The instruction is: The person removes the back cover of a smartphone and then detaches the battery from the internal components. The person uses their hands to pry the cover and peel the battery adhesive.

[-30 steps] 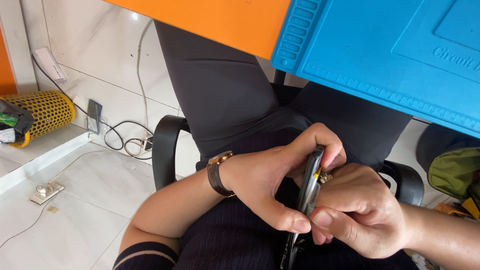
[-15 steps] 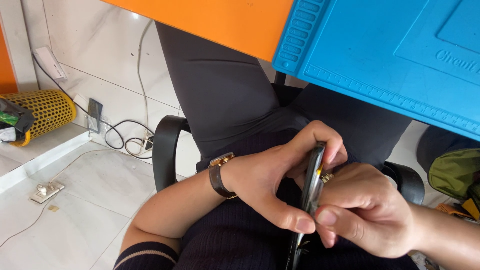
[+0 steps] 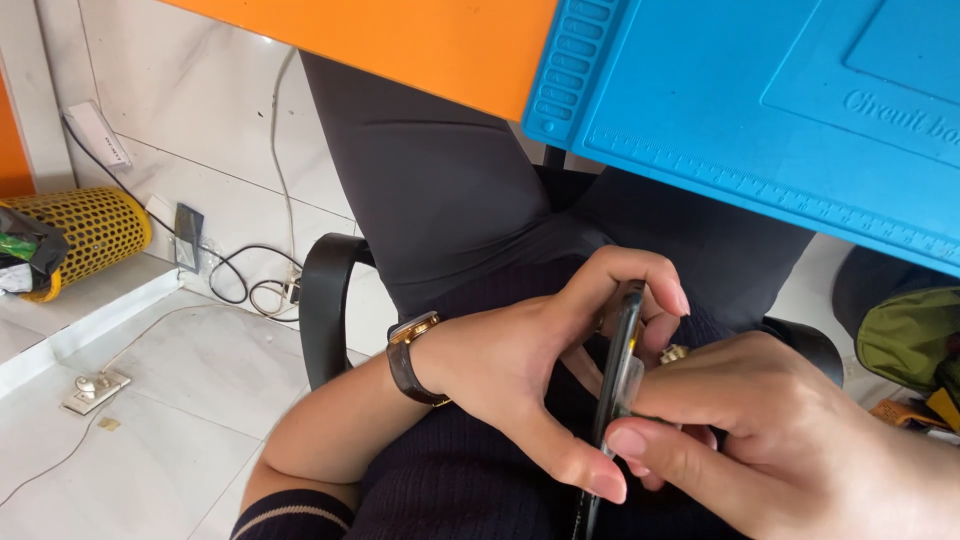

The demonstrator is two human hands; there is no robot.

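While I look down from the head camera, I see the right hand (image 3: 800,440) nearest to me at the lower right, its thumb (image 3: 660,447) pressed on the edge of a dark phone (image 3: 617,385). The phone is held edge-on over the lap, and its long axis runs almost up and down in the picture, with the upper end leaning slightly to the right and away from me. The left hand (image 3: 520,370) grasps it from the other side, thumb low and fingers curled over the top end. This wrist carries a watch (image 3: 408,350) with a dark strap. Behind is the black chair armrest (image 3: 325,300). Farther, a blue work mat (image 3: 760,110) lies on the orange table (image 3: 400,40). A yellow mesh basket (image 3: 85,235) stands far left.
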